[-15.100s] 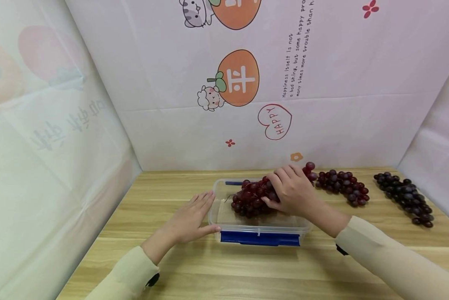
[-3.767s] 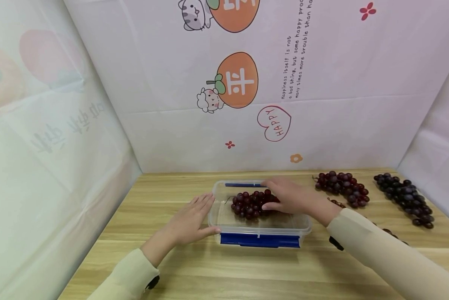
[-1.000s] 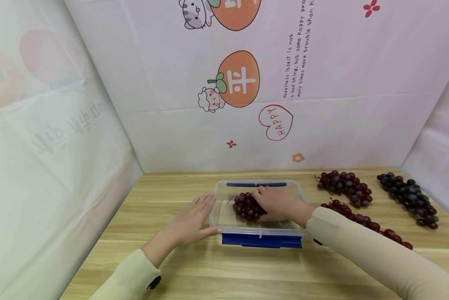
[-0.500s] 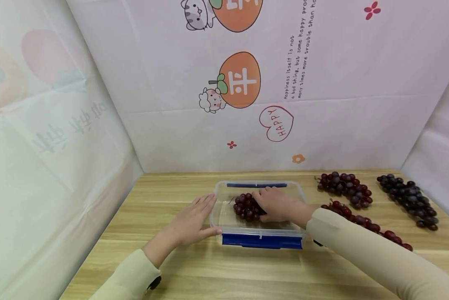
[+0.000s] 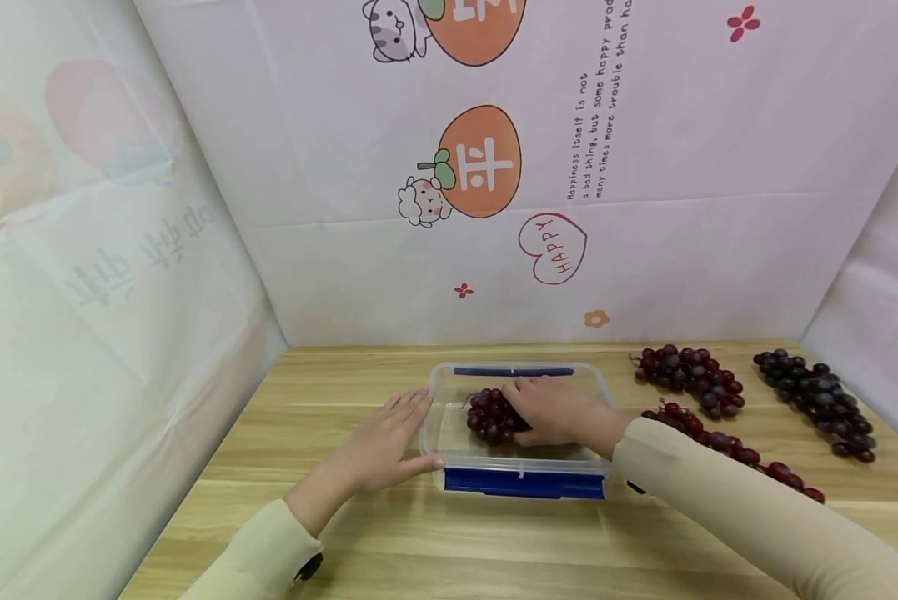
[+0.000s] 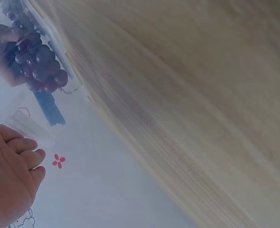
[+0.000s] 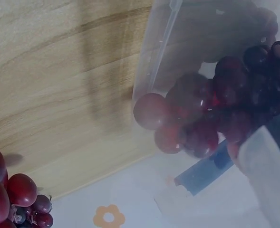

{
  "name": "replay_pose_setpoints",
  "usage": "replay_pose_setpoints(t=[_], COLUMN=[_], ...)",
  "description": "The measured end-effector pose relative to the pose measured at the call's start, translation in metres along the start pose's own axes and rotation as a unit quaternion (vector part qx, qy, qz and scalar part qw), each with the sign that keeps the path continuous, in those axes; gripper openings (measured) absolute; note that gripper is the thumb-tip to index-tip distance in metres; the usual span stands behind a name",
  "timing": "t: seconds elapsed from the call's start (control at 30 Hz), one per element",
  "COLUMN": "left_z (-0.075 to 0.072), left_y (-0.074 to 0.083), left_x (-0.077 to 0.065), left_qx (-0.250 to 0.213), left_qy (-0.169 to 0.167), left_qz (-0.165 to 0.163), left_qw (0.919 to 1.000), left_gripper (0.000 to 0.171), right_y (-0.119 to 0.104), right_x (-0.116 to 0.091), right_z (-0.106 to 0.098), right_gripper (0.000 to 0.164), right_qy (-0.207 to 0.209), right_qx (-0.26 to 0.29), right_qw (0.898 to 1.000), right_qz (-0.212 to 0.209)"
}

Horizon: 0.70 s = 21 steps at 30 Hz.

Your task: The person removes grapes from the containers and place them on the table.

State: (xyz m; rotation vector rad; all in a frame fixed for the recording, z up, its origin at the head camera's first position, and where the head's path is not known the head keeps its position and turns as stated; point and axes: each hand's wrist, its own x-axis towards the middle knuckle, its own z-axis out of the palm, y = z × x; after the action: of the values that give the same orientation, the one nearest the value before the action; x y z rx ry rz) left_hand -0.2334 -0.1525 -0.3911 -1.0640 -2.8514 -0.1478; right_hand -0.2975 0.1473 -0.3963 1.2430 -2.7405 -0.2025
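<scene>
Inside a clear plastic food container [image 5: 519, 463] with blue clips lies a bunch of dark red grapes [image 5: 489, 417]. My right hand [image 5: 554, 410] reaches into the container from the right and grips the bunch, fingers over its far side and thumb at the near side. Through the cloudy wall in the right wrist view, the round grapes [image 7: 192, 114] extend out from the hand. My left hand [image 5: 379, 442] rests against the container's left end, fingers straight and thumb near the front corner. The left wrist view shows that hand's fingers [image 6: 30, 159] beside the clear wall.
Right of the container, a red grape bunch [image 5: 744, 452] lies partly behind my right sleeve. Farther back are a purple-red bunch [image 5: 689, 379] and a black bunch [image 5: 816, 400]. A printed white sheet [image 5: 388, 283] stands behind the wooden table [image 5: 328, 375].
Earlier the right hand held a brighter red bunch over the container; that bunch now lies on the table at right. The hand has since moved left onto the remaining bunch, which shifted slightly.
</scene>
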Motion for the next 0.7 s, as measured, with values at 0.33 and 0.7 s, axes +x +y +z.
replay_pose_setpoints(t=[0.33,0.7], left_z=[-0.0005,-0.0009], left_y=[0.0007,0.0007], left_x=[-0.0007,-0.0003], left_qx=[0.0,-0.001], left_qy=[0.001,-0.002], left_qz=[0.004,0.001], left_qw=[1.0,1.0], left_gripper=[0.095,0.094], right_y=[-0.0026,-0.0036], right_x=[-0.0017,0.0007], right_z=[0.0005,-0.003], right_gripper=[0.062,0.069], right_qy=[0.061,0.138], right_qx=[-0.089,-0.107], right_qw=[0.993,0.982], right_qz=[-0.038,-0.065])
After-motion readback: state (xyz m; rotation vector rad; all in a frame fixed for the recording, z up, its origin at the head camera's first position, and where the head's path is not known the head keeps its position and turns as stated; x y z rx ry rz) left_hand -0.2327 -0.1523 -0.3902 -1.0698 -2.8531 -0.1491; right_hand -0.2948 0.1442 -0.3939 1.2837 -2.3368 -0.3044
